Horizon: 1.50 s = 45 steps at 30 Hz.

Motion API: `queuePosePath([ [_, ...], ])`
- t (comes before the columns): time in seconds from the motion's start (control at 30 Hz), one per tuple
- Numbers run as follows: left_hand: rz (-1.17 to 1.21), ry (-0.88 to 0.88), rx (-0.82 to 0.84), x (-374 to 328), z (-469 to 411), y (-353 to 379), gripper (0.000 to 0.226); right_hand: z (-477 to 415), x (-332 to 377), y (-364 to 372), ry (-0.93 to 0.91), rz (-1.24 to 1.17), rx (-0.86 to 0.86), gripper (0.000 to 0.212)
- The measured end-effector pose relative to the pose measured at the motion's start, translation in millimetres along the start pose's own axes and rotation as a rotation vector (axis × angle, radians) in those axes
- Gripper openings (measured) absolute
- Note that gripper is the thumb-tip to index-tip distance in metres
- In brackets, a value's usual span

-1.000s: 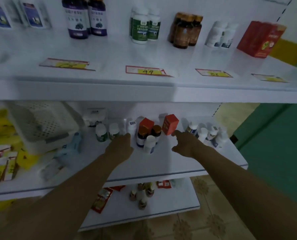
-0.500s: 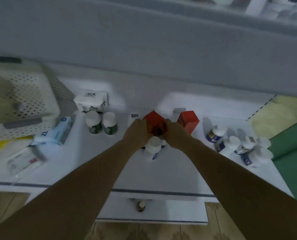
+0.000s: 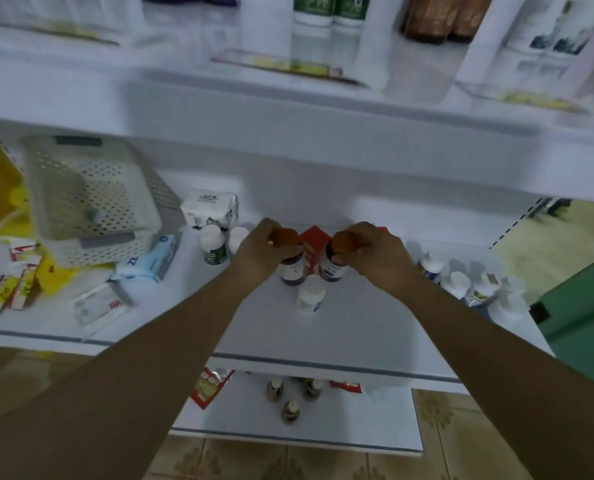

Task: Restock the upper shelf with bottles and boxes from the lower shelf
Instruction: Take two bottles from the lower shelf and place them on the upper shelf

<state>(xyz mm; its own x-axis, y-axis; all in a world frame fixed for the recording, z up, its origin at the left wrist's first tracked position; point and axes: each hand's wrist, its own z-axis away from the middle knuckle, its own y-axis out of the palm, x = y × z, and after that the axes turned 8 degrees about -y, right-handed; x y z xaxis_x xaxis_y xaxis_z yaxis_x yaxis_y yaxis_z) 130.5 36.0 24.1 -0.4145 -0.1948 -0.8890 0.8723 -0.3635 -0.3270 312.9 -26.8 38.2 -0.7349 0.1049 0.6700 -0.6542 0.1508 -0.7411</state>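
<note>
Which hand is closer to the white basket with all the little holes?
Left. The left hand, holding an orange-capped bottle, is just right of the white basket. The right hand, holding a second bottle, is farther right, past the red box.

Left hand [image 3: 259,254] grips left orange-capped bottle [image 3: 292,271], right hand [image 3: 380,258] grips right orange-capped bottle [image 3: 330,270]. Red box [image 3: 313,240] between the fingers [image 3: 269,232]; white bottle [image 3: 311,296] just nearside, on lower shelf [image 3: 357,327].

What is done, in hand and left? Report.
Done: upper shelf holds several bottles. In hand: left hand grips a brown-capped bottle; right hand grips another; neither shelved yet. Left: red box, white bottle, white bottles at right.
</note>
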Motion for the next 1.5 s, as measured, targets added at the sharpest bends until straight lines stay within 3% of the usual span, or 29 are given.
queuePosePath([
  [0.13,0.27,-0.03,0.115,-15,56,-31,0.035,37,43,-17,0.059,-0.435,-0.005,0.032],
  [0.3,0.458,0.033,0.23,-28,128,-60,0.012,95,106,-24,0.06,-0.738,0.113,0.035],
  [0.53,0.565,0.058,0.252,-49,230,-119,0.044,184,218,-24,-0.018,-1.097,0.041,0.025],
  [0.7,0.613,0.144,0.317,-74,297,-168,0.052,224,294,-32,-0.027,-1.15,-0.003,0.046],
  [0.87,0.614,0.256,0.356,-109,340,-204,0.06,240,352,-55,-0.111,-1.212,-0.208,0.041],
  [1.13,0.587,0.355,0.389,-147,373,-227,0.063,247,386,-80,-0.3,-1.125,-0.229,0.041],
  [1.37,0.552,0.356,0.344,-146,360,-241,0.058,235,391,-85,-0.352,-1.051,-0.22,0.033],
  [1.5,0.506,0.398,0.396,-139,345,-257,0.032,222,393,-78,-0.322,-1.034,-0.208,0.031],
])
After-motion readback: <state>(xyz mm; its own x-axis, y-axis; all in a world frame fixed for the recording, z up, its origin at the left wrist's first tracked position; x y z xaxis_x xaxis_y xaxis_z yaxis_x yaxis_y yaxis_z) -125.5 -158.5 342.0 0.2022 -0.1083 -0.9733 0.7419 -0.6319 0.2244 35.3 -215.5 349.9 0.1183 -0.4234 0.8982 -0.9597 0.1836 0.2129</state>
